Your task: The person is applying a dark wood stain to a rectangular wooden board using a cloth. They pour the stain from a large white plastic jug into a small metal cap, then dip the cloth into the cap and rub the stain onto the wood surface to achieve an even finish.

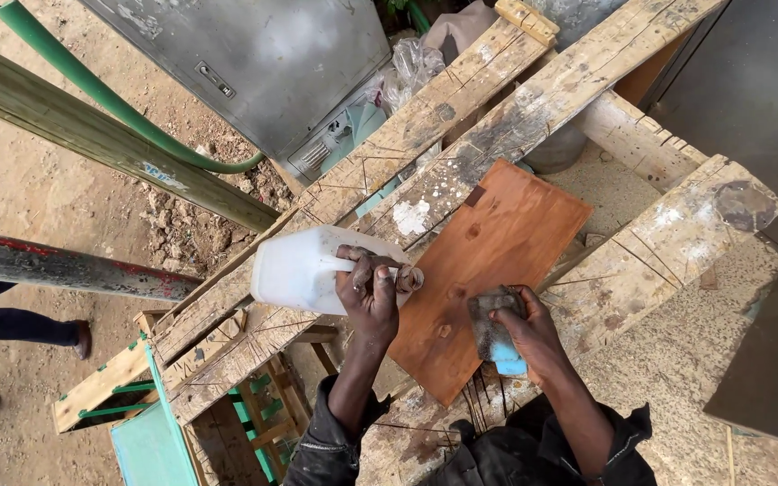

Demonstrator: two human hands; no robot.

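Note:
My left hand [369, 292] grips the handle of a white plastic jug [303, 268], tipped on its side with its spout toward a reddish-brown wooden board [497, 243]. The board lies flat across rough workbench planks [425, 121]. My right hand [526, 331] presses a stained sponge pad with a blue underside [495, 335] onto the board's near edge. Dark wet spots mark the board near the jug's spout.
A grey metal cabinet [254, 63] lies on the dirt beyond the bench, with a green hose [92, 85] and long poles at the left. Another person's foot [78, 337] stands at the left edge. A turquoise frame [150, 441] sits below the bench. A dark panel [772, 360] is at the right.

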